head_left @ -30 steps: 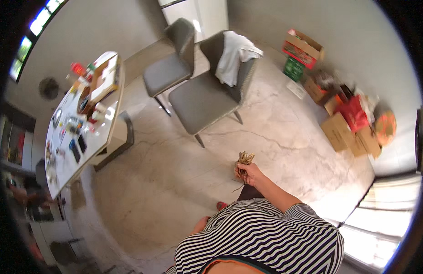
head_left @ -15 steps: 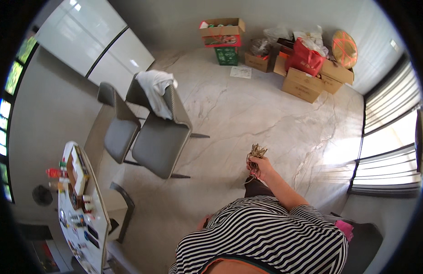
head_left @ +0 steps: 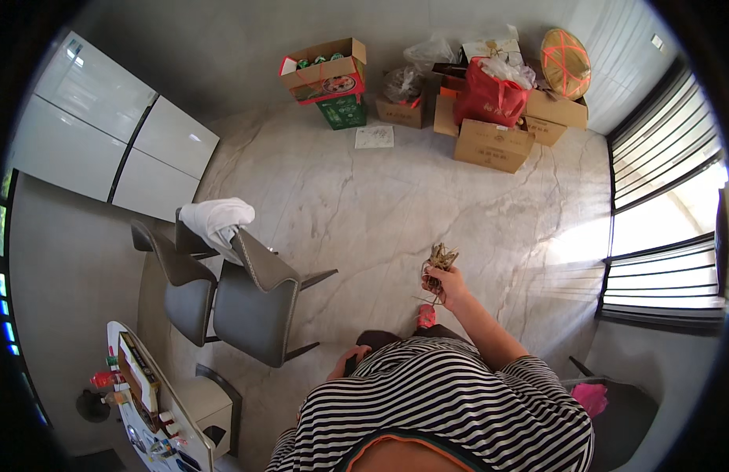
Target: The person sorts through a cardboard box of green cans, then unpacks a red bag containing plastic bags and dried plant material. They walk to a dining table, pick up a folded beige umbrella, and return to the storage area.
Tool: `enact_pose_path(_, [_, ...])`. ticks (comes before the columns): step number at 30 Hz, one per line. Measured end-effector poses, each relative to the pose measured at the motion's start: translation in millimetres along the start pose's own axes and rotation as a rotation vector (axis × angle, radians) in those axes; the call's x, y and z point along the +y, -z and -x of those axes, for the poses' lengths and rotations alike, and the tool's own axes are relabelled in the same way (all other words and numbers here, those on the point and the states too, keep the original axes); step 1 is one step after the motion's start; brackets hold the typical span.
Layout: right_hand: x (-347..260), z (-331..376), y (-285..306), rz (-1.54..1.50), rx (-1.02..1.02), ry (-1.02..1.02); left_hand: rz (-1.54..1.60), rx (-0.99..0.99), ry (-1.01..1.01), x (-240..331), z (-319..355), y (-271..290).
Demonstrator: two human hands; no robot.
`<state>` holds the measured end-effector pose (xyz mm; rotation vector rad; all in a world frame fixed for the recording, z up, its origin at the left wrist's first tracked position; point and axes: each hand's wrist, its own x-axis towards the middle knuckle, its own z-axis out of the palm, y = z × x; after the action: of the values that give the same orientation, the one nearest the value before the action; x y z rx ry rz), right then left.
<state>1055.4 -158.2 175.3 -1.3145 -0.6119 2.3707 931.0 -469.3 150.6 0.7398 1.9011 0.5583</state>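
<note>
In front of my body my right hand is closed round a bunch of dry brownish stalks. The cut-looking ends stick up above my fingers, and a few thin strands hang below. My left hand is low at my left side, partly hidden by my striped shirt. A small dark object shows at its fingers; its kind I cannot make out. Below the right hand a pinkish-red shoe shows on the floor.
Two grey chairs stand to the left, one with a white cloth over its back. A cluttered white table is at lower left. Cardboard boxes, a red bag and a green box line the far wall.
My view has shifted, so the chairs and table sit lower and the boxes farther left. My left hand has come into view. My right hand still grips the stalks.
</note>
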Motion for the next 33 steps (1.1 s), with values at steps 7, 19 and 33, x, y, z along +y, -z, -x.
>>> enact_pose_path(7, [-52.7,-74.8,-46.2,-0.08,0.062,0.1,0.093,-0.048,-0.156,-35.2,-147.4,61.6])
enact_pose_path(19, [-166.8,-209.5,-170.6,-0.047,0.036,0.26,-0.191,-0.051,-0.368,-7.1,-347.7,261.2])
enact_pose_path(33, [-336.4,-449.2,-248.8,0.054,0.009,0.153,0.665,-0.008,0.107,124.3,-499.8,343.3])
